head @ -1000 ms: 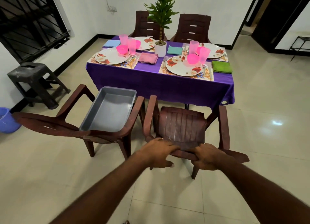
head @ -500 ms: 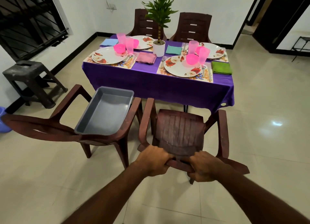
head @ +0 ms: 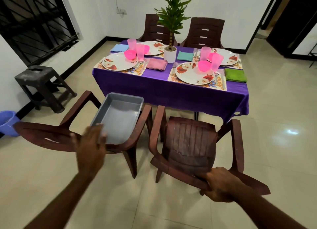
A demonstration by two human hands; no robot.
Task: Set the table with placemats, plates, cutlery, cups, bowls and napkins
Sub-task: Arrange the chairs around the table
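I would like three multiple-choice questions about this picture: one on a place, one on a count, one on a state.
1. Where is the grey tray?
A. on the table
B. on the left near chair
C. on the floor

2. How many plates are on the table?
A. two
B. four
C. six

3. What does the right hand do?
A. grips the right near chair's backrest
B. hangs free
C. holds a cup

Answers: 1 B, it lies across the left near chair. 2 B, one plate per placemat. 3 A, fingers curl round the right near chair back.

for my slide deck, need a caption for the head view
Right hand grips a chair, left hand reaches toward the gray tray.
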